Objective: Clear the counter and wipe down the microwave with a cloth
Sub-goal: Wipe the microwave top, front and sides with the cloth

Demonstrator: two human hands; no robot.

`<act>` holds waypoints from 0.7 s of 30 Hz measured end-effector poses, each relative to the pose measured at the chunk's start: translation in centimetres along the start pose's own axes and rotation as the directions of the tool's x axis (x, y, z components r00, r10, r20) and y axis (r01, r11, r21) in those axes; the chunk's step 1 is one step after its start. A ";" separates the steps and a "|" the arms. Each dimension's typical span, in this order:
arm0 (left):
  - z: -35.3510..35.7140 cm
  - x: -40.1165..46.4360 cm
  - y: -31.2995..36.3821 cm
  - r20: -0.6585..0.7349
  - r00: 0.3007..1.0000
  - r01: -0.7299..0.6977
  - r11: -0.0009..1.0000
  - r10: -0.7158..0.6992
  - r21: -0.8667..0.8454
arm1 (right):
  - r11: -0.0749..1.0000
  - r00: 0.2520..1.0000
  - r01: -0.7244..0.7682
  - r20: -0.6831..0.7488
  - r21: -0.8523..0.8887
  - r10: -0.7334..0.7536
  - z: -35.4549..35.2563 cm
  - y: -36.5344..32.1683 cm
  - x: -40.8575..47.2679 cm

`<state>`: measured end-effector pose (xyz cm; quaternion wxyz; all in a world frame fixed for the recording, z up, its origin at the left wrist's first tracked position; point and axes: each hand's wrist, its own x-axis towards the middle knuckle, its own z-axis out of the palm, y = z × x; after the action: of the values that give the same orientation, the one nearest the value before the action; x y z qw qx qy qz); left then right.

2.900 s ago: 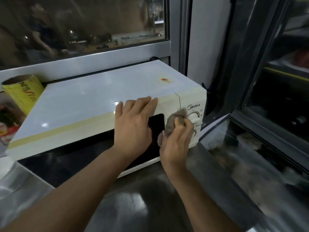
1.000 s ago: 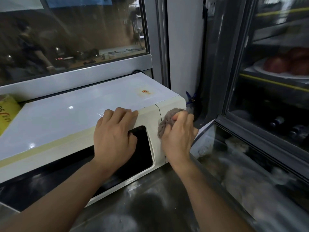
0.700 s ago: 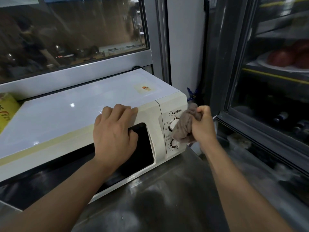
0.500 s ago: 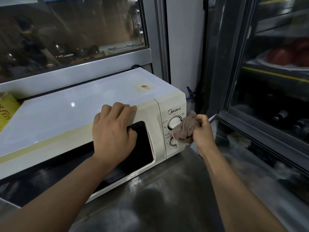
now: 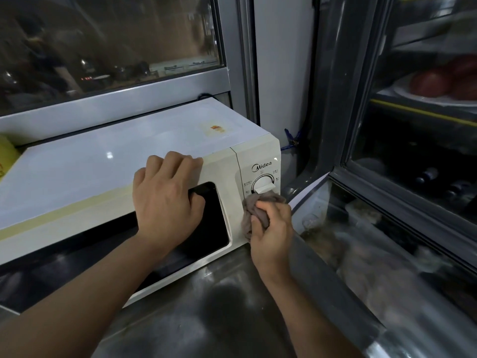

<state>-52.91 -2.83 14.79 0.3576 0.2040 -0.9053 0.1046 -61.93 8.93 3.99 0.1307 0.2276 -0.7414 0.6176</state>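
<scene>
A white Midea microwave stands on a steel counter, its dark door window facing me. My left hand rests over the door's top front edge, fingers bent over onto the top and thumb on the window. My right hand grips a bunched grey-brown cloth and presses it against the lower part of the control panel, just under the upper white dial. The lower dial is hidden behind the cloth.
A glass-fronted display fridge stands to the right, with a plate of red food inside. A glass-topped case borders the counter on the right. A window runs behind the microwave. A yellow packet sits at far left.
My right hand has carried the cloth from the panel's right edge down to the lower part of the control panel. My left hand has stayed on the door's top edge.
</scene>
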 end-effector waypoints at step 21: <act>-0.1 -0.1 0.0 0.004 1.000 -0.008 1.000 0.008 -0.001 | 0.981 0.982 -0.130 0.118 -0.143 0.148 -1.5 -1.6 1.1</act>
<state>-52.77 -2.80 14.75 0.3555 0.2003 -0.9069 0.1051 -62.14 9.97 6.20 0.0544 0.2049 -0.8024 0.5579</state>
